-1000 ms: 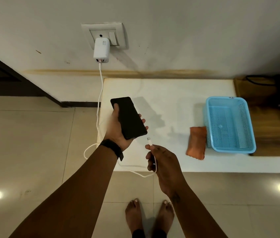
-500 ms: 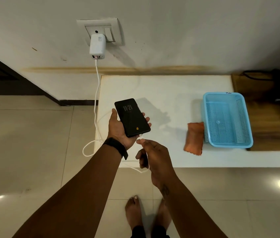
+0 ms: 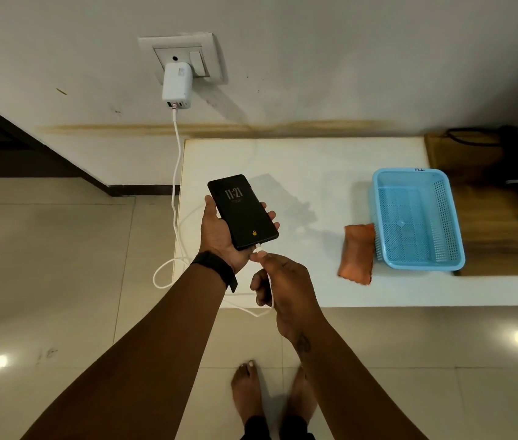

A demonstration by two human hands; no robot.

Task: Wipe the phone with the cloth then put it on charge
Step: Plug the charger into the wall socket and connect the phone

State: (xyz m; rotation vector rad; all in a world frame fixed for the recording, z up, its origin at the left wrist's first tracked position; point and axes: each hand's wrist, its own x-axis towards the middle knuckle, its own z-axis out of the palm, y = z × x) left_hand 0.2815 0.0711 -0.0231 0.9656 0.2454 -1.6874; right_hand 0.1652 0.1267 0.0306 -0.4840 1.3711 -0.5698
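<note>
My left hand point(image 3: 219, 230) holds a black phone point(image 3: 242, 211) above the left end of the white table point(image 3: 308, 173); its screen is lit and shows 11:21. My right hand point(image 3: 283, 287) pinches the plug end of the white charging cable point(image 3: 175, 173), and the plug sits in the phone's bottom edge. The cable runs up to a white charger point(image 3: 177, 85) in the wall socket point(image 3: 184, 55). A folded orange cloth point(image 3: 356, 254) lies on the table beside the basket.
A light blue plastic basket point(image 3: 418, 219) stands on the table's right part, touching the cloth. A wooden surface point(image 3: 499, 249) with dark cables lies further right. Slack cable loops off the table's left edge. My bare feet stand on the tiled floor.
My right hand brought the cable plug up to the phone's bottom edge and into it. The phone's screen, dark one second ago, is lit.
</note>
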